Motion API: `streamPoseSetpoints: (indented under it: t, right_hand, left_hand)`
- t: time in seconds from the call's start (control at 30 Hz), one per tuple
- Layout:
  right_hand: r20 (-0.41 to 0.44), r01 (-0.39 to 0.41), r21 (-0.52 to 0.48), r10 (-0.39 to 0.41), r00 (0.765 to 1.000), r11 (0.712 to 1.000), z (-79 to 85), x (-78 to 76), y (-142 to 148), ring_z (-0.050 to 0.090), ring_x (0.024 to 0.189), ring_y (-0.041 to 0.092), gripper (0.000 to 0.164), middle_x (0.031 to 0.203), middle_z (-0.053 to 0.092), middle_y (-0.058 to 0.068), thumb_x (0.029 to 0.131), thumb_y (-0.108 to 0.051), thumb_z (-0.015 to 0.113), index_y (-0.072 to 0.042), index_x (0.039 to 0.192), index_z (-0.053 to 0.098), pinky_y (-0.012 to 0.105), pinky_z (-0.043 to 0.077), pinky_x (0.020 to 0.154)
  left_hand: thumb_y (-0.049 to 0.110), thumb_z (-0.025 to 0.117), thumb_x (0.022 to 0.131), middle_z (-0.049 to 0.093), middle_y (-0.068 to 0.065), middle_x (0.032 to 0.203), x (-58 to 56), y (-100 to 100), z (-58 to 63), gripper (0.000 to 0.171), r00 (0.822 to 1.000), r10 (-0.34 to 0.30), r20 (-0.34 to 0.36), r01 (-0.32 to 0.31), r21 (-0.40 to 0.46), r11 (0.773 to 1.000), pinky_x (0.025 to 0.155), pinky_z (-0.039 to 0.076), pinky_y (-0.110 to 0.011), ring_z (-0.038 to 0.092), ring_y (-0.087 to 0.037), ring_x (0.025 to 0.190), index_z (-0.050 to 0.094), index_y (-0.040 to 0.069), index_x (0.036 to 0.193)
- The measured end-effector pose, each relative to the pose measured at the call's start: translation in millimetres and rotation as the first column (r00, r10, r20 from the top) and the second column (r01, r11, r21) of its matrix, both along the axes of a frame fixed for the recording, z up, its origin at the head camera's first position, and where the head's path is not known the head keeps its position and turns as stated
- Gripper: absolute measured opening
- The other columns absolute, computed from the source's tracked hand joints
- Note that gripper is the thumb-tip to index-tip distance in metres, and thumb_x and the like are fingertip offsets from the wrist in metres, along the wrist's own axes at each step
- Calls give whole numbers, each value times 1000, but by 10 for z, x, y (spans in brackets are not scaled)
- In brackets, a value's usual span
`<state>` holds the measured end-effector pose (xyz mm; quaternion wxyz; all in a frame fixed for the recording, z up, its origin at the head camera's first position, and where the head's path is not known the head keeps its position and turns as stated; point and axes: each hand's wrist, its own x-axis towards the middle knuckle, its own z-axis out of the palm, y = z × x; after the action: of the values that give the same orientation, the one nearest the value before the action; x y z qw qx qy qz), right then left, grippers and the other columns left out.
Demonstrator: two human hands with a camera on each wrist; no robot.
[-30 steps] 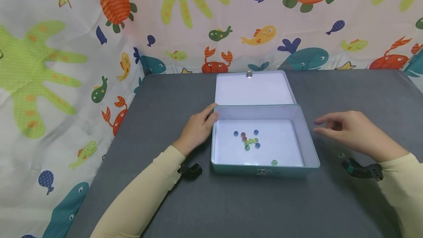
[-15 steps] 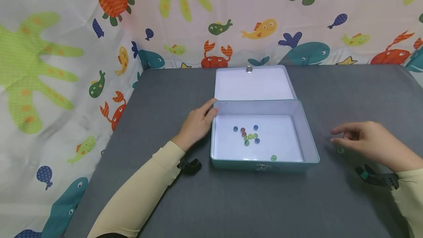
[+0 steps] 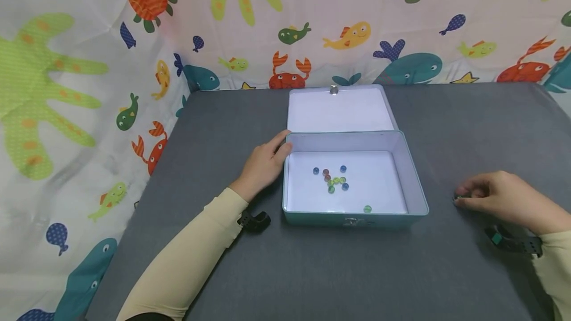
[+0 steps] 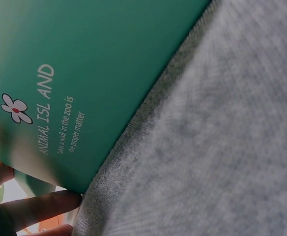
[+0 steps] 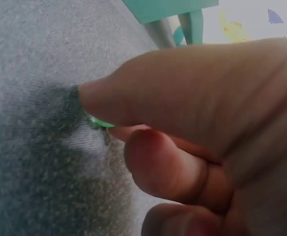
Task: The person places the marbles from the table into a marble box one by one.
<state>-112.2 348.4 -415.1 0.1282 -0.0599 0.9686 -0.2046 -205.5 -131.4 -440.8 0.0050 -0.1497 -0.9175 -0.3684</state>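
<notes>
A teal tin box [image 3: 312, 218] with a white inside stands on the grey table, its lid [image 3: 341, 110] folded back. Several glass marbles lie on its floor, among them a blue marble [image 3: 316, 171], a red marble [image 3: 326, 172] and a lone green marble [image 3: 368, 209] near the front wall. My left hand [image 3: 262, 166] holds the box at its rear left corner, thumb by the rim and fingers behind. Right of the box, my right hand [image 3: 506, 197] pinches another green marble [image 5: 101, 123] between thumb and forefinger at the tabletop; the thumb hides most of it.
The grey table [image 3: 339, 276] extends around the box on all sides. A cloth [image 3: 250, 9] printed with sea animals hangs along the back and left edges. Black wrist cameras sit below both wrists.
My right hand has moved right and towards me, away from the box, and its thumb and forefinger have closed on the green marble lying there. My left hand stays at the box corner.
</notes>
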Motion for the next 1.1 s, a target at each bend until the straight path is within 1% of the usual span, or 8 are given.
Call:
streamPoseSetpoints:
  t: [0.2,0.37,0.43,0.53,0.7,0.8,0.9,1.1]
  right_hand:
    - [-15,10,-8,-10,1000,1000,-23,19,26,49,61,5,19,69,64,-7,89,-22,84,-4,91,78,26,40,57]
    - [-31,32,-21,-33,999,999,-29,16,-9,50,62,5,24,69,63,-6,90,-23,83,0,95,79,25,41,57]
    - [-65,49,-36,-52,997,998,-25,10,-35,49,62,5,27,69,61,-5,92,-24,82,2,97,79,25,41,56]
    - [-148,69,-68,-78,986,995,-9,-12,-74,46,60,5,28,69,59,-4,93,-23,81,4,100,79,26,38,54]
    - [-249,80,-114,-107,963,990,36,-82,-153,45,59,6,25,70,60,-1,93,-20,81,3,102,79,26,36,51]
    - [-260,65,-147,-102,960,987,41,-125,-191,47,61,8,23,71,60,0,94,-19,80,1,105,79,26,37,51]
    - [-246,64,-175,-107,963,982,49,-170,-224,49,63,10,24,73,61,1,96,-21,78,-1,109,78,27,39,53]
    - [-248,114,-207,-165,955,972,73,-286,-319,50,67,13,32,74,63,4,99,-31,74,-2,112,78,28,40,53]
  left_hand:
    - [58,38,108,66,-7,144,5,2,-4,61,1000,-3,-1,3,6,1000,108,49,-53,66,-25,120,50,26,158]
    - [57,38,108,65,-7,144,16,-9,-9,60,1000,-2,1,2,2,1000,109,49,-51,66,-24,121,50,26,158]
    - [57,38,108,65,-7,145,17,-13,-8,60,1000,-1,0,1,2,1000,109,49,-51,65,-24,124,50,26,158]
    - [56,39,109,64,-7,146,17,-13,1,59,1000,-2,-1,2,9,1000,109,49,-51,65,-25,127,50,26,158]
    - [56,39,108,66,-8,143,16,-6,22,60,1000,0,-5,1,7,1000,107,50,-51,66,-25,120,50,25,158]
    - [56,38,108,66,-9,142,22,-3,30,60,1000,2,-4,-2,5,1000,107,50,-51,67,-25,118,50,24,158]
    - [56,38,108,66,-8,143,35,-2,33,59,1000,8,3,-8,0,1000,109,49,-50,66,-24,121,50,25,158]
    - [54,38,109,69,-10,137,43,15,31,58,1000,7,6,-7,-3,1000,107,50,-50,67,-24,114,50,25,158]
